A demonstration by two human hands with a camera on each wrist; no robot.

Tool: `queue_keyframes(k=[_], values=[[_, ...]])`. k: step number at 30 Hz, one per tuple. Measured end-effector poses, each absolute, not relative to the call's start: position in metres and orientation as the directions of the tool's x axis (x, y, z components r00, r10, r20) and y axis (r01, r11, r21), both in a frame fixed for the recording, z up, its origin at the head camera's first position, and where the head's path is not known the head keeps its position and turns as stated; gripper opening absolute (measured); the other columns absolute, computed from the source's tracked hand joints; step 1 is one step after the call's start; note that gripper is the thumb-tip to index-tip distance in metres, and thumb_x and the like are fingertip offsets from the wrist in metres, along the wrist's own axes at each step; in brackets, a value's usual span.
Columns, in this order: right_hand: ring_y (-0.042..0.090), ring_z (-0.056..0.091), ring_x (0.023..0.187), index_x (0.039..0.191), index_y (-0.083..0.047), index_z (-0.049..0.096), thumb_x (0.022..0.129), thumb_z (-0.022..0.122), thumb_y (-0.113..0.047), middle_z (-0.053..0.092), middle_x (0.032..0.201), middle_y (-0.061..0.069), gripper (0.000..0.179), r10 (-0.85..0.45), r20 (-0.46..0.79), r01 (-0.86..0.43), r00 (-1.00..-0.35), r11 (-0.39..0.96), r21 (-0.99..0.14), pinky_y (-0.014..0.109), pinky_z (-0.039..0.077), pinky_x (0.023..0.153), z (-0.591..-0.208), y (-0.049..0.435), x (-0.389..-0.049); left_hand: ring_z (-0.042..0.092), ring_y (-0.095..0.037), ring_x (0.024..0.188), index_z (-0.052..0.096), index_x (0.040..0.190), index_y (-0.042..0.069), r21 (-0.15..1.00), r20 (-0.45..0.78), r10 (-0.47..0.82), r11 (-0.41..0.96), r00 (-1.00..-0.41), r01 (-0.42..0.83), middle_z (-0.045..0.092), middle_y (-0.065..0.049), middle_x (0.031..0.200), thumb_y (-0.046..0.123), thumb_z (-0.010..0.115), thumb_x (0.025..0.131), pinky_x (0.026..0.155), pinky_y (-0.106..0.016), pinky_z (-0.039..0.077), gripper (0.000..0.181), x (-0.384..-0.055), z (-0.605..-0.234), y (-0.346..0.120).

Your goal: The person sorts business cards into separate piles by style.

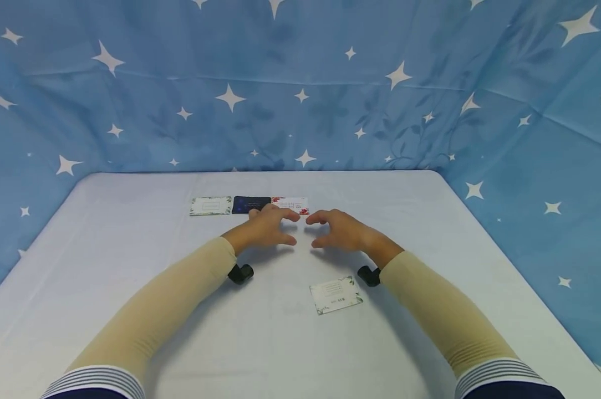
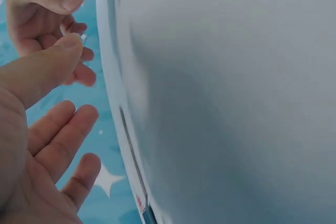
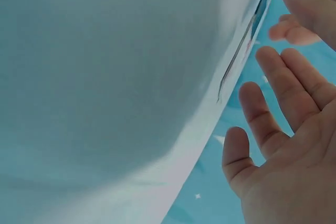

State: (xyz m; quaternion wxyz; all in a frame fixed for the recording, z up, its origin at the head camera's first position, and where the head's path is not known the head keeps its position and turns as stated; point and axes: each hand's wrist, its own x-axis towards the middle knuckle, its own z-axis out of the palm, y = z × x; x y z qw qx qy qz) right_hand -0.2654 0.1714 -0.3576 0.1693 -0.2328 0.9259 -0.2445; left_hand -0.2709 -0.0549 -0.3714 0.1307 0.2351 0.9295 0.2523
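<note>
My left hand hovers over the middle of the table, thumb and fingers spread with nothing between them. Facing it a short gap away, my right hand is held the same way, also holding nothing. Just behind the left hand lies a white card with red flowers, partly covered by its fingers. To its left are a dark blue card and a white card with a green leaf border, all in a row. Another leaf-bordered card lies tilted on the cloth, nearer me, below the right hand.
A white cloth covers the table. Behind it and at the sides hangs a blue curtain with white stars. Small black devices are worn under both wrists, close over the cloth.
</note>
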Motion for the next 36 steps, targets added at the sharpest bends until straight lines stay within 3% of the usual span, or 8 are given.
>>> queue_keyframes(k=[8,21,27,36], values=[[0.026,0.047,0.129,0.138,-0.018,0.060,0.086,0.081,-0.028,0.056,0.138,0.003,0.057,-0.545,-0.257,-0.350,-0.798,0.766,-0.539,0.048,0.035,0.109,-0.363,0.192,-0.223,0.036,-0.024,0.134,0.060,0.138,0.019,0.552,-0.125,0.554,0.729,-0.823,0.406,0.057,0.002,0.135,0.036,0.083,0.084,0.101,-0.052,0.021,0.061,-0.241,-0.377,-0.053],[0.019,0.048,0.116,0.131,-0.021,0.066,0.082,0.083,-0.033,0.059,0.126,-0.009,0.053,-0.613,-0.238,-0.411,-0.753,0.721,-0.558,0.047,0.040,0.098,-0.364,0.222,-0.157,0.039,-0.019,0.129,0.066,0.130,0.020,0.555,-0.162,0.618,0.702,-0.769,0.447,0.061,0.013,0.123,0.033,0.085,0.081,0.099,-0.050,0.020,0.054,-0.205,-0.371,-0.045],[0.023,0.044,0.121,0.134,-0.024,0.064,0.083,0.082,-0.033,0.058,0.131,-0.007,0.054,-0.597,-0.226,-0.436,-0.770,0.750,-0.497,0.049,0.039,0.096,-0.366,0.220,-0.156,0.040,-0.019,0.128,0.066,0.129,0.019,0.539,-0.152,0.631,0.698,-0.761,0.471,0.060,0.012,0.122,0.034,0.084,0.082,0.098,-0.049,0.020,0.053,-0.198,-0.367,-0.041],[0.028,0.043,0.127,0.139,-0.025,0.060,0.086,0.081,-0.030,0.056,0.137,-0.002,0.057,-0.555,-0.236,-0.413,-0.798,0.787,-0.458,0.053,0.038,0.101,-0.369,0.197,-0.180,0.040,-0.020,0.126,0.067,0.129,0.020,0.466,-0.141,0.573,0.758,-0.807,0.456,0.062,0.010,0.120,0.038,0.086,0.079,0.099,-0.053,0.018,0.056,-0.198,-0.367,-0.045]])
